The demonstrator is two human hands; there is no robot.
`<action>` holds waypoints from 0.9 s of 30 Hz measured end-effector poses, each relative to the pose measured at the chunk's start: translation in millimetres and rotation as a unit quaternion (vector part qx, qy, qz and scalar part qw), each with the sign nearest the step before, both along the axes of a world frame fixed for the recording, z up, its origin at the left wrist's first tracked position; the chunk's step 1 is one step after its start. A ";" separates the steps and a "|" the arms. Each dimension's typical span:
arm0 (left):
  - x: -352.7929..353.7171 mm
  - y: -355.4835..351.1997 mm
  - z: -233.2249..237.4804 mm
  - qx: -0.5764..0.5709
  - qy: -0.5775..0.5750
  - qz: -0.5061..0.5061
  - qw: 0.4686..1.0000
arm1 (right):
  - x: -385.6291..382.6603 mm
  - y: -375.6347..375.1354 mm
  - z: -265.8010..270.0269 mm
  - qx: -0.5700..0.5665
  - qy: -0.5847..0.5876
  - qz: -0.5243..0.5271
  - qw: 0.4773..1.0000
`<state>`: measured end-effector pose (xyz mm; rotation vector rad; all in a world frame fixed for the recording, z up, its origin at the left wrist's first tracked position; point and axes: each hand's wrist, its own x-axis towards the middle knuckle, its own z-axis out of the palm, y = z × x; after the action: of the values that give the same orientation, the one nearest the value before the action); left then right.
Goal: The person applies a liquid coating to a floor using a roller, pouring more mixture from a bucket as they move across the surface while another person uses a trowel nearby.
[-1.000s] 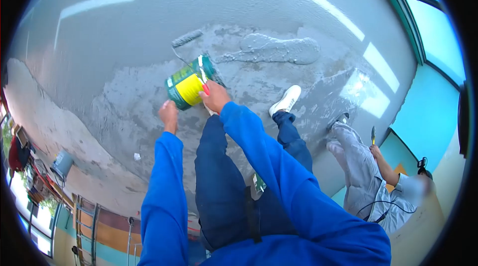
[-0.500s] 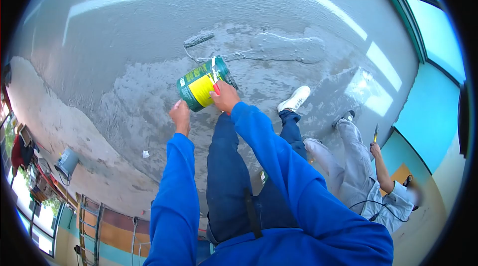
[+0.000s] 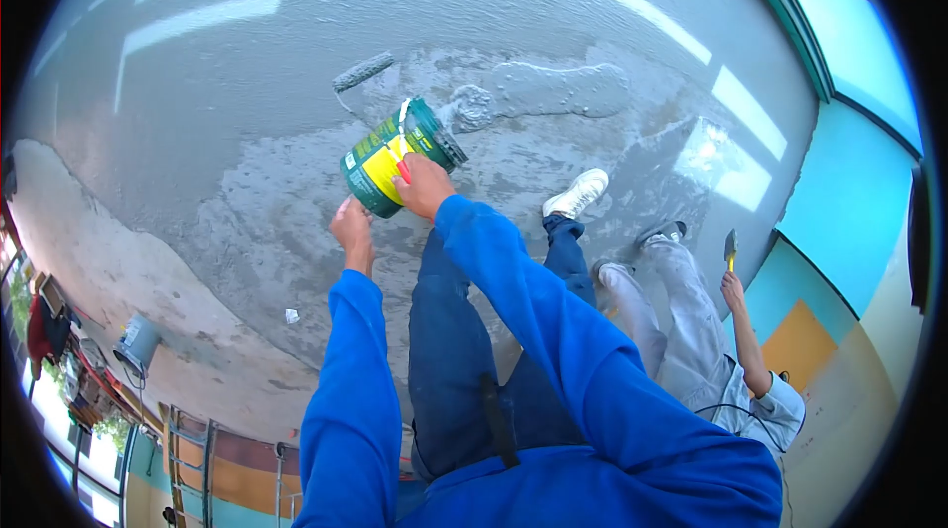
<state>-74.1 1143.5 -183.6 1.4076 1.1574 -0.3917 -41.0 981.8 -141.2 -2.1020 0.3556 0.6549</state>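
Note:
A green bucket with a yellow label [image 3: 381, 170] is tipped over the floor, its mouth facing right. Grey coating [image 3: 565, 90] lies in a thick strip on the floor, with a fresh lump [image 3: 470, 107] by the bucket's mouth. My right hand [image 3: 429, 184] is closed around the red grip of the bucket's handle, against the bucket's side. My left hand [image 3: 353, 229] holds the bucket's bottom edge from below. A paint roller [image 3: 362, 72] coated in grey lies just beyond the bucket.
A co-worker in grey trousers [image 3: 681, 291] stands at the right, raising a yellow-handled scraper [image 3: 731, 246]. Smooth wet coating [image 3: 247, 64] covers the far floor. A grey bucket [image 3: 138, 342] and a ladder [image 3: 188, 464] stand at the left. A white scrap [image 3: 291, 316] lies nearby.
The bucket and both my hands have shifted slightly left in view. The thin trail of coating at its mouth has become a thick lump. The co-worker's scraper appears lower and further left.

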 end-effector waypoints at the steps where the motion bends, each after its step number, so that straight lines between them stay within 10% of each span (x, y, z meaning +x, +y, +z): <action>1: 1.8 9.5 5.1 0.012 -0.008 0.005 1.000 | 4.1 9.1 3.0 0.006 0.012 0.013 1.000; 10: -0.8 61.9 32.1 0.068 -0.061 0.024 0.996 | 15.8 45.5 26.5 0.078 0.022 0.031 0.996; 15: -16.6 87.8 3.4 0.170 -0.024 -0.172 0.970 | -5.7 36.4 33.9 0.094 -0.074 -0.022 0.993; 22: -21.4 61.5 -90.3 -0.218 0.038 -0.032 0.975 | -13.6 -5.3 107.2 0.043 -0.087 -0.026 0.995; 27: -12.7 -4.4 -58.3 -0.005 0.007 -0.410 0.912 | -23.7 -59.2 150.2 0.069 -0.064 -0.076 0.993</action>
<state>-86.8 1139.2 -241.8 1.8422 0.5116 -0.9910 -64.7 922.6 9.0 -1.9513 0.3827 0.4405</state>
